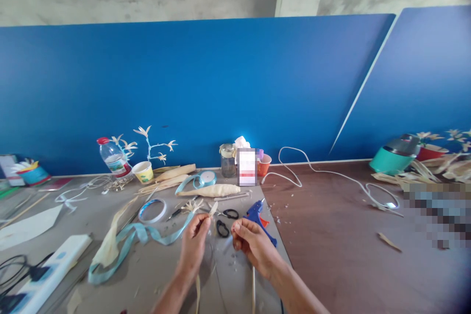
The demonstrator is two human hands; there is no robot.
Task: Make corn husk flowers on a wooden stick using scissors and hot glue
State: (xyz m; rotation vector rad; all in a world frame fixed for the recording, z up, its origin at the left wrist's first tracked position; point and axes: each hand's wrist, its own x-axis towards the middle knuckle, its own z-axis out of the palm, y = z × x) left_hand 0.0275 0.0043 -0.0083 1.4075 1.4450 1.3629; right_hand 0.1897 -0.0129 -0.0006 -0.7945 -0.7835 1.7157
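Observation:
My left hand (196,235) pinches a small pale husk petal (213,209) between thumb and fingertips, its tip pointing up. A short gap to the right, my right hand (253,243) has thumb and fingers pressed together; whatever they may hold is too small to make out. Black-handled scissors (222,228) lie between and just beyond the hands. Behind my right hand rests a blue glue gun (253,212), partly covered by it. A pale husk flower (193,206) lies beyond my left hand, beside a light blue ribbon (171,239) that trails left across the table.
A roll of tape (152,221), a ribbon spool (208,179) and dried husks (209,190) lie farther back. A yellow cup (143,172) with a husk-flower stem, a bottle (116,159) and a glass jar (228,162) stand near the blue partition (206,93). A power strip (55,274) sits front left.

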